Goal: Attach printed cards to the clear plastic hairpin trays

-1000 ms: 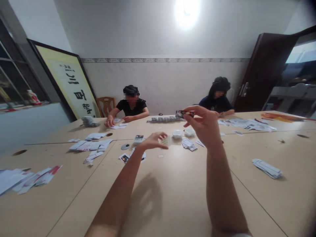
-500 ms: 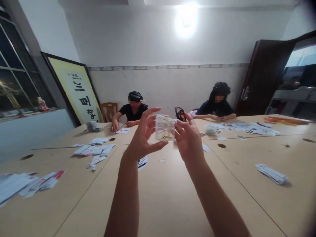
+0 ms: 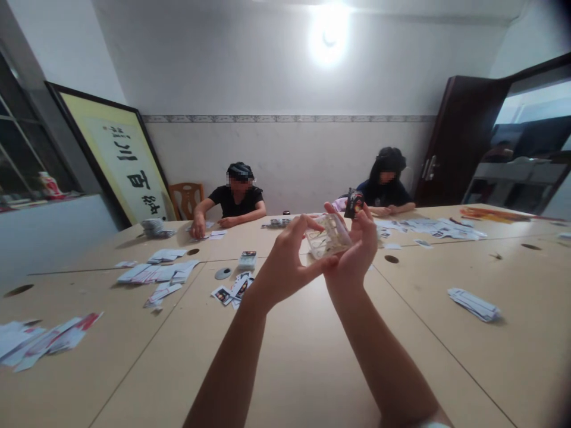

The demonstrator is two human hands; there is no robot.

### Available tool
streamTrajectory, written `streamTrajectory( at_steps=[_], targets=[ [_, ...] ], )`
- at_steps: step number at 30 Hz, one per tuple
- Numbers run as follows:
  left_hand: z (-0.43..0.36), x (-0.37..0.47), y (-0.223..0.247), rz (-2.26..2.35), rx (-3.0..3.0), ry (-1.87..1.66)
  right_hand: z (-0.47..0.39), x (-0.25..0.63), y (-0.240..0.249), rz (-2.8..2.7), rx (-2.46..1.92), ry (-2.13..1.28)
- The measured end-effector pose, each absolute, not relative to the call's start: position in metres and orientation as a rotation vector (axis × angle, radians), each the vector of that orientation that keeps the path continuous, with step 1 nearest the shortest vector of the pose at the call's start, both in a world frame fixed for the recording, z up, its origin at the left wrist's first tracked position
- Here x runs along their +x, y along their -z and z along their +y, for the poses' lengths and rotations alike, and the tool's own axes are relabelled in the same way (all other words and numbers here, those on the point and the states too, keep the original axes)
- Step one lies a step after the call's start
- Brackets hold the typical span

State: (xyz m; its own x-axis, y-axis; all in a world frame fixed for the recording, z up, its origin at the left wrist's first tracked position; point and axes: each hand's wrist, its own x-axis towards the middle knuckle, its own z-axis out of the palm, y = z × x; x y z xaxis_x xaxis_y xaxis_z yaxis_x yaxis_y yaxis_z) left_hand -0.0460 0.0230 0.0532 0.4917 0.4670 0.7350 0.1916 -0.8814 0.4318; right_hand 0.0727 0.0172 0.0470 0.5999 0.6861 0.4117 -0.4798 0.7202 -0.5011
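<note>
In front of me, above the table, I hold a clear plastic box point(image 3: 329, 236) tilted toward me. Small thin, hook-like pieces show in its compartments. My left hand point(image 3: 288, 258) grips the box from the left, thumb below and fingers over the upper edge. My right hand point(image 3: 357, 252) supports its right side. A dark printed card point(image 3: 354, 203) stands up between the right-hand fingers. On the table left of my hands lie several similar printed cards point(image 3: 232, 292). Behind them is another small clear box point(image 3: 247, 260) with a dark label.
The wooden table point(image 3: 294, 368) carries paper piles point(image 3: 158, 272) on the left and a folded paper stack point(image 3: 473, 304) on the right. Two people sit across the table, one person point(image 3: 236, 199) at left, another point(image 3: 386, 184) at right. A grey disc point(image 3: 223, 273) lies near the cards.
Both hands and the box have moved right, and the box has tilted. The left fingers have closed in on it. The dark card is raised higher, and the table cards have come into view.
</note>
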Motion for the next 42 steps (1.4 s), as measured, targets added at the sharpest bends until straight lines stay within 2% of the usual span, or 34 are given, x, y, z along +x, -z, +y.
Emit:
streamTrajectory(
  at_steps=[14,22,42],
  targets=[
    [0.029,-0.042,-0.053,0.539,2.325,-1.412,0.021,0.088,-0.058,-0.602,-0.423,-0.745],
    [0.03,-0.029,-0.046,0.485,2.167,-1.564,0.014,0.083,-0.062,-0.566,-0.284,-0.651],
    [0.024,-0.009,-0.035,0.349,2.161,-1.885,0.004,0.089,-0.065,-0.534,-0.27,-0.521]
  ],
)
